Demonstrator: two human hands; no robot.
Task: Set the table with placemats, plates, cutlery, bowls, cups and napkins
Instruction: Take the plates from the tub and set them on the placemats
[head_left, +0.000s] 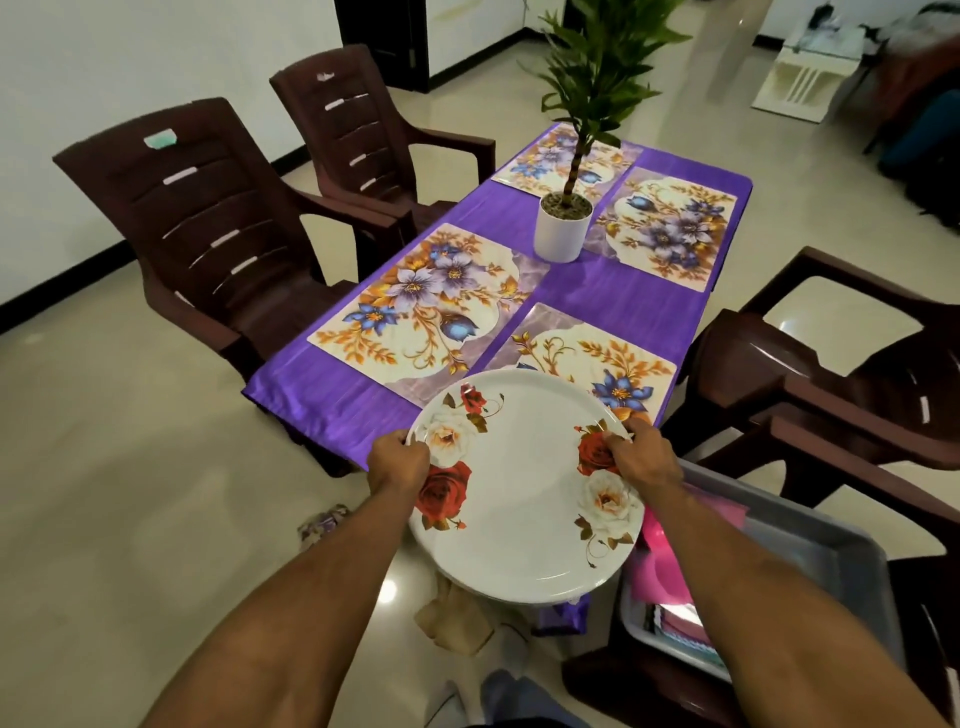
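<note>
A stack of white plates with rose prints (519, 483) hangs in the air in front of the table's near end. My left hand (397, 460) grips its left rim and my right hand (641, 457) grips its right rim. Several floral placemats lie on the purple tablecloth (597, 291): near left (421, 306), near right (597, 364), far right (670, 228), far left (550, 156). The plates partly cover the near right placemat.
A potted plant in a white pot (563, 228) stands mid-table. Brown plastic chairs stand at the left (218, 228), (363, 124) and right (852, 374). A grey tub (841, 566) with pink items sits on a chair at my lower right.
</note>
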